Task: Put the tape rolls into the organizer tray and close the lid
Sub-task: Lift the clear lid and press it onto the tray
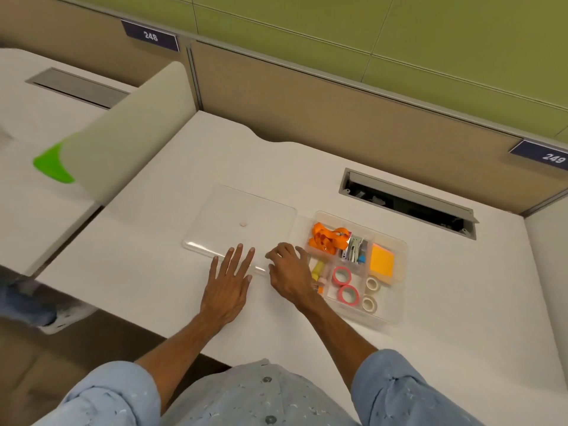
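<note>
Two hands work the near edge of the clear lid [242, 216], which lies flat on the white desk [430, 348] just left of the organizer tray [396, 309]. The left hand [229, 284] lies open, fingers spread and pressed flat on the lid's front lip, apparently to steady it. The right hand [289, 272] curls its fingers down at the lid's near right corner, by the tray wall; whether it has actually pinched the edge I cannot tell. Neither hand holds a tape roll.

That fits what the tray shows: two pink tape rolls [345, 285] lie in a front compartment and two white tape rolls [371, 293] in the one to their right, so the loading looks finished. Behind them sit an orange ribbon [327, 238], a stapler [355, 249] and orange sticky notes [382, 260]. Only the closing seems left, and the hands appear placed to lift the lid and swing it over the tray.
</note>
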{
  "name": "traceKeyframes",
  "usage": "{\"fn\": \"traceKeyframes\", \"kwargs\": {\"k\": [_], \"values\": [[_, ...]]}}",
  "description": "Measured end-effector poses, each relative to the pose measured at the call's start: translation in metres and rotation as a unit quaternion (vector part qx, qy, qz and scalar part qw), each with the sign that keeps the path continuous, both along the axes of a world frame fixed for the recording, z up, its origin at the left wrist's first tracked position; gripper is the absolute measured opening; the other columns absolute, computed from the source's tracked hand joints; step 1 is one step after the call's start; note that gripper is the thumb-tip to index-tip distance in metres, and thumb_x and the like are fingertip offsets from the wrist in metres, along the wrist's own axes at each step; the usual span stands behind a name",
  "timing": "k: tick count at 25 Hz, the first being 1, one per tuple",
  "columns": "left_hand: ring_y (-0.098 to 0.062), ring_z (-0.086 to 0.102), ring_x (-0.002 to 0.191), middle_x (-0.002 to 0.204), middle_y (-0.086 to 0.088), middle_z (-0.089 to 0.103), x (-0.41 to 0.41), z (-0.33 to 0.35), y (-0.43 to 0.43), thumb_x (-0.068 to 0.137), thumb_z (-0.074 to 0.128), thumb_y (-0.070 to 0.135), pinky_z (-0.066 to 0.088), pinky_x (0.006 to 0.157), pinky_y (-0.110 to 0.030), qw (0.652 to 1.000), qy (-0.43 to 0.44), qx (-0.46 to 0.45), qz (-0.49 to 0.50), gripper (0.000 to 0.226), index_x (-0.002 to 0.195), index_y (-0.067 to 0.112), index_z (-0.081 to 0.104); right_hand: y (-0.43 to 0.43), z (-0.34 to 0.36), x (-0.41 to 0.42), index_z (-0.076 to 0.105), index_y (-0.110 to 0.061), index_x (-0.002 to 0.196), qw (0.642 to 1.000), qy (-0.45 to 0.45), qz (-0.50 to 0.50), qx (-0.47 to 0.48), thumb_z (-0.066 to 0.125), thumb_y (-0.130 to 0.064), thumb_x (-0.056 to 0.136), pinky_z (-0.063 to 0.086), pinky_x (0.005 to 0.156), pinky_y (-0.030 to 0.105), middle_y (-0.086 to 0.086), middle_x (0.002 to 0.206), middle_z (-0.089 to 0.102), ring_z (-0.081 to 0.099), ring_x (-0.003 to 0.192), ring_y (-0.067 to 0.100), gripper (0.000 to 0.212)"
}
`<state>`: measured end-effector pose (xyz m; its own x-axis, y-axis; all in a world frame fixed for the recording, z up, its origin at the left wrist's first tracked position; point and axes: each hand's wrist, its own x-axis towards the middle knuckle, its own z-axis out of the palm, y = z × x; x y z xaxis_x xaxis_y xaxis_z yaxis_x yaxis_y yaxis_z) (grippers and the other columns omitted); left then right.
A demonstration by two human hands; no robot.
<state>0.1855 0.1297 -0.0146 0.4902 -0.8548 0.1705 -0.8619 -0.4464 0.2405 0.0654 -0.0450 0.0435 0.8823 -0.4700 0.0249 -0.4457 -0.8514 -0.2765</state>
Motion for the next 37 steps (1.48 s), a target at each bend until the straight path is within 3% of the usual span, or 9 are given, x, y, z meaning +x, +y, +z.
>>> {"fn": "traceKeyframes", "kwargs": {"k": [4, 9, 13, 17, 20, 25, 29, 32, 37], "values": [[-0.029, 0.029, 0.164, 0.178, -0.007, 0.029, 0.026, -0.02, 0.03, 0.114, 0.033, 0.041, 0.023, 0.132, -0.059, 0.999, 0.022, 0.034, -0.013, 0.064, 0.174, 0.024, 0.017, 0.019, -0.017, 0.019, 0.071, -0.011, 0.114, 0.995, 0.095, 0.037, -0.013, 0.069, -0.014, 0.09, 0.041, 0.111, 0.054, 0.008, 0.12, 0.068, 0.056, 0.12, 0.028, 0.025], [-0.035, 0.048, 0.153, 0.169, -0.014, 0.045, 0.034, -0.026, 0.041, 0.113, 0.033, 0.039, 0.034, 0.124, -0.06, 0.997, 0.045, 0.057, -0.023, 0.059, 0.163, 0.012, 0.047, 0.025, -0.026, 0.022, 0.07, -0.009, 0.109, 0.992, 0.115, 0.02, -0.038, 0.08, -0.008, 0.078, 0.05, 0.097, 0.049, 0.009, 0.114, 0.064, 0.059, 0.106, 0.029, 0.032], [-0.036, 0.051, 0.15, 0.167, -0.015, 0.047, 0.029, -0.023, 0.039, 0.112, 0.033, 0.039, 0.035, 0.124, -0.06, 0.998, 0.035, 0.051, -0.019, 0.059, 0.161, 0.01, 0.049, 0.029, -0.025, 0.019, 0.07, -0.007, 0.107, 0.993, 0.104, 0.022, -0.057, 0.078, -0.01, 0.081, 0.052, 0.092, 0.049, 0.009, 0.112, 0.065, 0.061, 0.1, 0.029, 0.027], [-0.032, 0.038, 0.159, 0.174, -0.013, 0.036, 0.03, -0.008, 0.032, 0.109, 0.034, 0.036, 0.028, 0.13, -0.061, 1.0, 0.008, 0.015, -0.011, 0.063, 0.169, 0.017, 0.035, 0.031, -0.008, 0.018, 0.066, -0.009, 0.099, 0.997, 0.035, 0.027, -0.067, 0.069, -0.016, 0.085, 0.055, 0.084, 0.047, 0.007, 0.103, 0.064, 0.06, 0.088, 0.026, 0.016], [-0.033, 0.037, 0.159, 0.171, -0.014, 0.041, 0.033, 0.017, 0.018, 0.108, 0.044, 0.021, 0.024, 0.131, -0.061, 0.999, -0.032, -0.043, 0.002, 0.058, 0.166, 0.016, 0.041, 0.031, 0.02, 0.021, 0.063, -0.014, 0.099, 0.998, -0.045, 0.024, -0.042, 0.065, -0.023, 0.087, 0.05, 0.077, 0.038, 0.004, 0.101, 0.063, 0.059, 0.084, 0.023, 0.015], [-0.033, 0.062, 0.133, 0.13, -0.007, 0.07, 0.057, 0.079, -0.023, 0.082, 0.059, -0.024, 0.03, 0.129, -0.055, 0.984, -0.083, -0.149, 0.04, 0.062, 0.131, 0.013, 0.069, 0.019, 0.066, 0.024, 0.062, -0.02, 0.099, 0.977, -0.201, -0.033, 0.059, 0.064, -0.026, 0.089, 0.038, 0.06, 0.024, -0.005, 0.1, 0.062, 0.057, 0.078, 0.013, 0.012], [-0.03, 0.069, 0.113, 0.111, -0.004, 0.074, 0.078, 0.126, -0.054, 0.081, 0.055, -0.023, 0.035, 0.126, -0.052, 0.975, -0.124, -0.183, 0.015, 0.055, 0.117, 0.013, 0.075, -0.008, 0.083, 0.022, 0.064, -0.022, 0.112, 0.935, -0.285, -0.079, 0.198, 0.07, -0.026, 0.095, 0.051, 0.082, 0.02, -0.012, 0.113, 0.064, 0.062, 0.103, 0.005, 0.02], [-0.029, 0.067, 0.11, 0.111, -0.005, 0.072, 0.084, 0.161, -0.068, 0.08, 0.053, -0.018, 0.035, 0.125, -0.051, 0.97, -0.132, -0.203, 0.006, 0.052, 0.118, 0.012, 0.072, -0.035, 0.082, 0.02, 0.061, -0.024, 0.131, 0.92, -0.253, -0.129, 0.271, 0.073, -0.032, 0.095, 0.05, 0.105, 0.026, -0.012, 0.132, 0.065, 0.06, 0.12, 0.005, 0.038], [-0.033, 0.067, 0.112, 0.115, -0.007, 0.069, 0.068, 0.2, -0.089, 0.087, 0.049, -0.012, 0.038, 0.116, -0.05, 0.958, -0.153, -0.238, -0.035, 0.052, 0.13, 0.011, 0.067, -0.053, 0.081, 0.002, 0.076, -0.019, 0.103, 0.873, -0.299, -0.134, 0.361, 0.06, -0.02, 0.106, 0.06, 0.096, 0.048, -0.007, 0.102, 0.08, 0.075, 0.1, 0.013, 0.017]]}}
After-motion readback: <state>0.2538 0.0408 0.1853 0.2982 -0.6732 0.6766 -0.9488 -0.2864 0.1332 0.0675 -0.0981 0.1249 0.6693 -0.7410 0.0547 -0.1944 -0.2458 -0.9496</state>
